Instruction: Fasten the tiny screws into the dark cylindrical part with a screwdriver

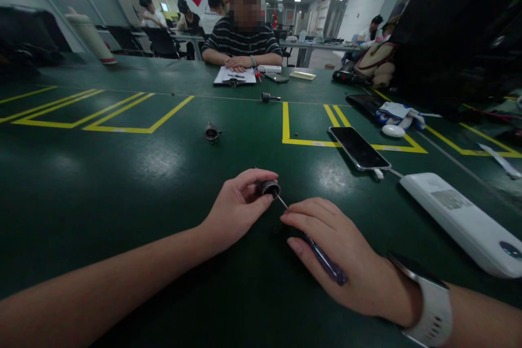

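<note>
Between the thumb and fingers of my left hand (236, 206) is a small dark round metal part (269, 187), its hollow end turned toward me. My right hand (334, 255) grips a screwdriver (324, 261) with a dark purple translucent handle. The thin shaft slants up and left, and its tip meets the opening of the metal part; how far in it goes I cannot tell. A tiny dark piece (275, 230) lies on the green table (163, 293) beneath my hands.
Farther off stand a metal housing (211, 133) and a cylindrical metal part (269, 97). At right lie a phone (359, 148), a white power bank (460, 223) and a glove (399, 115). Opposite, a person in a striped shirt (220, 38) sits behind a clipboard (235, 76).
</note>
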A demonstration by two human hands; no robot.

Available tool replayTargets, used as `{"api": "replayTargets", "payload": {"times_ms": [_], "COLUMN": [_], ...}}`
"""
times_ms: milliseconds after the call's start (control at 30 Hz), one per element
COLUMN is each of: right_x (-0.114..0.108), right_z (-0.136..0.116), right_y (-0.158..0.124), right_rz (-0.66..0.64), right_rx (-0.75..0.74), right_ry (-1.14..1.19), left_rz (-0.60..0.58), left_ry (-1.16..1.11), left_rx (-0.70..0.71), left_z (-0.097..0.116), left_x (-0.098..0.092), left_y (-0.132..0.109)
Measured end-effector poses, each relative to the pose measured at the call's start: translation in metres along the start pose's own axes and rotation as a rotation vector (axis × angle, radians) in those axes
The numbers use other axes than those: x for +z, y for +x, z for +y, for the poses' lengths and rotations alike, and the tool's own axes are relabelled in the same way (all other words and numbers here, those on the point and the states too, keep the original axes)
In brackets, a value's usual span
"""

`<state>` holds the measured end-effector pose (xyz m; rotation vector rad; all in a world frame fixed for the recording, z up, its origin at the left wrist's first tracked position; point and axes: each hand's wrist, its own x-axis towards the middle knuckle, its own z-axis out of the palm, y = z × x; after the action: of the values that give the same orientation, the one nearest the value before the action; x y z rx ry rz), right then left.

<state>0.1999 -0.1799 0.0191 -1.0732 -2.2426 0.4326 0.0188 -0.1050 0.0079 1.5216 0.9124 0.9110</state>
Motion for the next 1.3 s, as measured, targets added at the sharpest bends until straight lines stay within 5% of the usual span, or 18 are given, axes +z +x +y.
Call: {"api": "replayTargets", "payload": {"times_ms": [1300], "right_x": [0.0031], "right_z": [-0.0054], "right_y": [0.0012], "right_rz": [-0.056], "right_rx": [-0.037], "right_ry": [-0.119], "left_rz": [0.075], "left_ry": [0.098], "left_rx": [0.035], "left_z": [0.0022], "left_x": [0.004], "left_y": [-0.0016]}}
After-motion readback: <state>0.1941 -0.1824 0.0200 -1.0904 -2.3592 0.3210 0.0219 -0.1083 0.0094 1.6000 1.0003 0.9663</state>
